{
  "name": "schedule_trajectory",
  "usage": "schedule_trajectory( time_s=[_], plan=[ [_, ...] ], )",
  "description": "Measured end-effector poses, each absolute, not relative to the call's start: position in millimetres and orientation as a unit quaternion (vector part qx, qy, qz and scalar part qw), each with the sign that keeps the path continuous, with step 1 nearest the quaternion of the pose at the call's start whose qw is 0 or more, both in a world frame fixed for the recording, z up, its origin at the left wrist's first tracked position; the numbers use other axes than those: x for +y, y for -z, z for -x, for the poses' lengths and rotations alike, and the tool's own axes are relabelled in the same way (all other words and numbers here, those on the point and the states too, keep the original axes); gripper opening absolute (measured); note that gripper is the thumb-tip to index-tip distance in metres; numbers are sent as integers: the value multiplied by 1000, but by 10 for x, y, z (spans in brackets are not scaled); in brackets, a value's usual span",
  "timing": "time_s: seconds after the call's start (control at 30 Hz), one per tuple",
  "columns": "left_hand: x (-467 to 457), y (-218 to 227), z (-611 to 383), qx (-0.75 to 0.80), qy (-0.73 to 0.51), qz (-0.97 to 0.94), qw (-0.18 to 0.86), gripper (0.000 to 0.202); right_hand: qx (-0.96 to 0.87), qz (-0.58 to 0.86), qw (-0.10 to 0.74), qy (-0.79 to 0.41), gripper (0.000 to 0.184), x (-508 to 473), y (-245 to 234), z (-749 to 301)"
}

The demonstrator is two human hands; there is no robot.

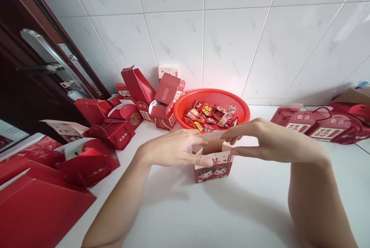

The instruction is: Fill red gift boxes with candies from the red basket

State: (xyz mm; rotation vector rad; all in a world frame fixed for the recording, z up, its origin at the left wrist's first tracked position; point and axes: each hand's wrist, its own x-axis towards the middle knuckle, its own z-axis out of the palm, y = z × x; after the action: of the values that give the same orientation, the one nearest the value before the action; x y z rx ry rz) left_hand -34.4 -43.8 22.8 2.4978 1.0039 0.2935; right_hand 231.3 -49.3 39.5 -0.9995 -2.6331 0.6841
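A small red and cream gift box (213, 167) stands upright on the white table top, its top open. My left hand (176, 148) grips the box's left upper edge, fingers curled round the flap. My right hand (260, 140) pinches the box's right upper flap from the other side. Just behind the box sits a round red plastic basket (237, 103) holding several wrapped candies (209, 116).
A heap of folded red gift boxes (135, 105) lies at the back left against the tiled wall. More red boxes with handles (320, 126) lie at the right. Flat red cardboard (37, 205) fills the near left corner. A dark door with a metal handle (40, 61) stands at the left.
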Motion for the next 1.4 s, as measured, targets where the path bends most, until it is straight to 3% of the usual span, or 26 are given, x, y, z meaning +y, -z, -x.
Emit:
schedule_trajectory(
  time_s=[0.17, 0.3, 0.47, 0.63, 0.77, 0.9, 1.1, 1.4],
  plan=[
    [-289, -159, 334, 346, -81, -895, 270, 31, -876, 405, 126, -231, 39, -347, -372, -2473],
    [-130, -93, 388, 343, -181, -868, 310, 29, -852, 415, 134, -288, 55, -201, -281, -2467],
    [-43, -86, 471, 370, -324, -804, 334, 35, -819, 380, 228, -366, 61, -73, -169, -2319],
    [-62, -81, 446, 365, -402, -780, 312, 36, -792, 275, 301, -455, 47, -17, -113, -2191],
    [-62, -41, 387, 373, -453, -740, 327, 60, -757, 239, 352, -495, 43, -18, -86, -2152],
    [-63, -30, 343, 361, -482, -679, 420, 78, -740, 221, 393, -499, 34, -35, -77, -2152],
    [-79, -32, 297, 298, -447, -662, 523, 59, -728, 221, 406, -507, 29, -49, -101, -2159],
    [-82, 10, 250, 284, -479, -662, 501, 45, -721, 180, 407, -532, 41, -3, -21, -2167]
  ],
)
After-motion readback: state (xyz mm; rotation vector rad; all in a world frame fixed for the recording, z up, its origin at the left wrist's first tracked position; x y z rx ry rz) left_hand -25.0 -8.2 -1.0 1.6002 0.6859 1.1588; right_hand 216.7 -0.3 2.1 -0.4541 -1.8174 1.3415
